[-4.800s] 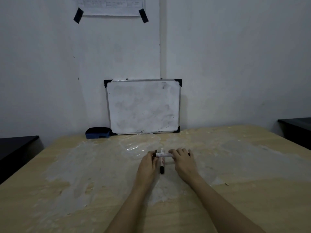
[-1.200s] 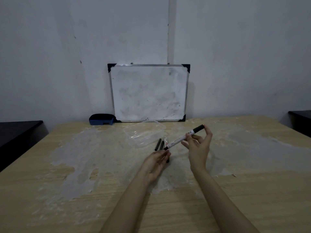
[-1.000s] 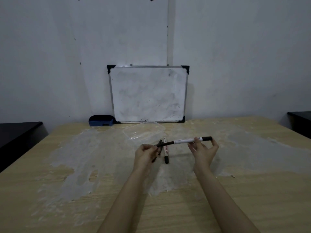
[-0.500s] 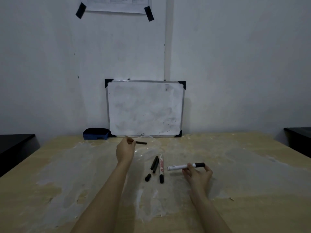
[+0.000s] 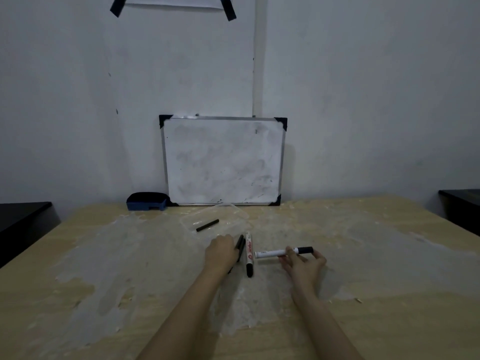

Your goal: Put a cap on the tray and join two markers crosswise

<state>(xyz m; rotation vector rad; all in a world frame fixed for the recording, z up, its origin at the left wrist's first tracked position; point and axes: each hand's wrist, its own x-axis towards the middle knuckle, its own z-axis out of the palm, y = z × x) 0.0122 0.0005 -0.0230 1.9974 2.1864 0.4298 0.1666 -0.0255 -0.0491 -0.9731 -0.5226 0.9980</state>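
While the right hand [image 5: 302, 266] is pinching a white marker [image 5: 281, 252] with fingers clamped on it, the left hand [image 5: 220, 254] is covering black sticks [image 5: 240, 245] just beyond its fingers, grip unclear; capped marker [image 5: 249, 253] is lying between both hands on the bench [image 5: 389, 281].

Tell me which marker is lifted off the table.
The white marker with the black end, pinched in the right hand. The other marker lies flat on the table beside the left hand.
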